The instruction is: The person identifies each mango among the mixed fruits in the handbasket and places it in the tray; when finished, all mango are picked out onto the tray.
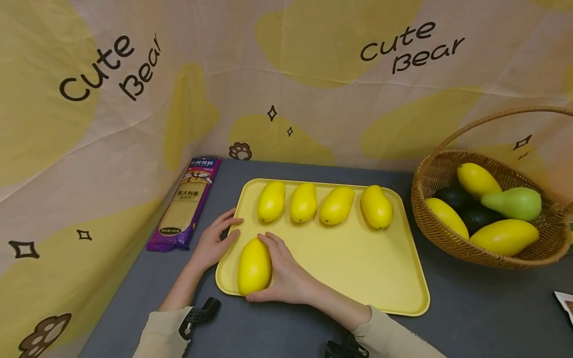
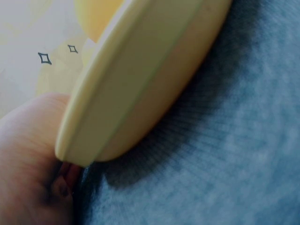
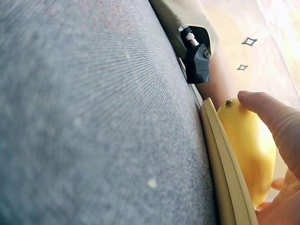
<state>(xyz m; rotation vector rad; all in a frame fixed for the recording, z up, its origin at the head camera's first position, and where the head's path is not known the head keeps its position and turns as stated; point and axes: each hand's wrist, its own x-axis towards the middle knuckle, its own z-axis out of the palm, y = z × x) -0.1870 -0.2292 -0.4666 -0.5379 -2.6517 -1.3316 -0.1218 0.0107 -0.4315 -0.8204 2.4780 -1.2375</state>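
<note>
Mango (image 1: pixel 254 266) in the head view: plump, oval, smooth, a strong glossy yellow, lying near the left corner of the pale yellow tray (image 1: pixel 349 263) closest to the person. The right hand (image 1: pixel 288 278) has its fingers and thumb clamped on it; the left hand (image 1: pixel 214 243) grips the tray's left rim. Left wrist: that hand meets the rim, its fingers partly hidden. Right wrist: the mango shows a small dark tip beside the thumb and a pale sheen.

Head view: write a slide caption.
Right hand grips a mango on the yellow tray, left hand at its edge, four more mangoes in a row behind.
</note>
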